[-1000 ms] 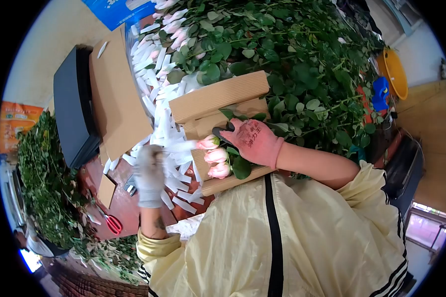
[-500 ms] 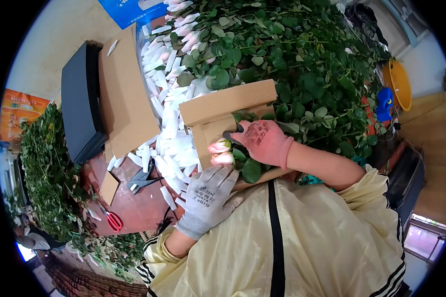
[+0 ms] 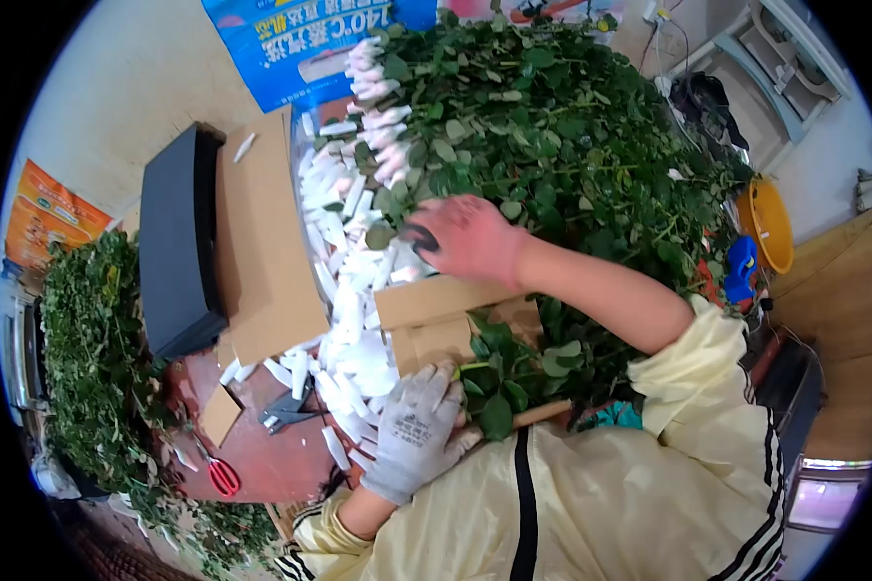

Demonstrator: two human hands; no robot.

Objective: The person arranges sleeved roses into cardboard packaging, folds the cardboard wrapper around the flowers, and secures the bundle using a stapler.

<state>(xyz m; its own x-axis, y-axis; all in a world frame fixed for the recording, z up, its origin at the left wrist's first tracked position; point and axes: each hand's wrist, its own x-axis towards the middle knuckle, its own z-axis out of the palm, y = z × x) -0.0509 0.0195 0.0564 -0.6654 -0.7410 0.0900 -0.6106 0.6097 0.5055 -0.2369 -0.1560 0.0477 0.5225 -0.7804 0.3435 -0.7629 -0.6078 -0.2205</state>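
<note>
My left hand (image 3: 417, 436), in a grey printed glove, lies over the near edge of a cardboard wrapper (image 3: 436, 344). Its fingers curl down over the rose heads, which are now mostly hidden under the glove. Leafy rose stems (image 3: 513, 373) run out from it to the right across the cardboard. Beyond the folded cardboard flap, my right hand (image 3: 465, 237), in a pink-red glove with a black-covered digit, hovers over the edge of the rose pile (image 3: 552, 126). Its fingers look apart, slightly blurred, and nothing shows in them.
White-sleeved rose buds (image 3: 383, 116) line the pile's left side. Loose white sleeves (image 3: 349, 300) are scattered beside the cardboard. Further left are cardboard sheets (image 3: 262, 232), a black box-like block (image 3: 179, 242), a dark stapler-like tool (image 3: 289, 412) and red-handled scissors (image 3: 223, 474).
My right hand has left the cardboard and moved up and left to the rose pile. My left hand now covers the pink rose heads seen earlier. The camera view has shifted.
</note>
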